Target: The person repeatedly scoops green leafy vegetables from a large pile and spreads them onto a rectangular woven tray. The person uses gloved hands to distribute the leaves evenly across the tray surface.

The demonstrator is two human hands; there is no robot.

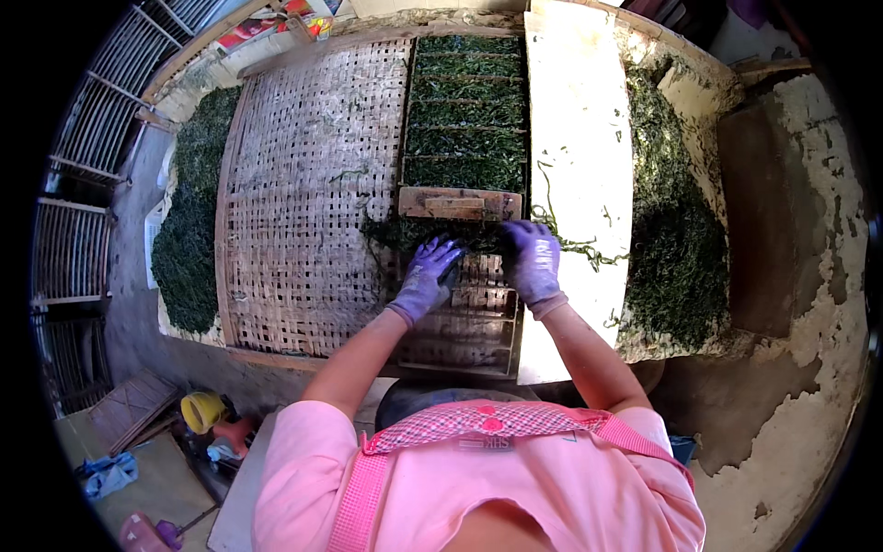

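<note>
My left hand (428,276), in a purple knitted glove, rests its fingertips at the near edge of a dark strip of shredded green plant matter (403,233). The fingers are extended and nothing shows in its grasp. My right hand (534,265), gloved alike, curls over the strip's right end; its fingertips are hidden, so a grip cannot be told. Just beyond both hands a small wooden board with a raised block (452,204) lies across a slatted wooden frame (512,324). Green shreds (465,143) fill the frame's far sections. Woven bamboo shows through the near ones.
The frame lies on a woven bamboo tray (310,200). A pale board (579,159) with stray shreds lies along its right side. Heaps of green shreds flank both, a left heap (196,221) and a right heap (672,228). Slatted racks (72,248) stand far left.
</note>
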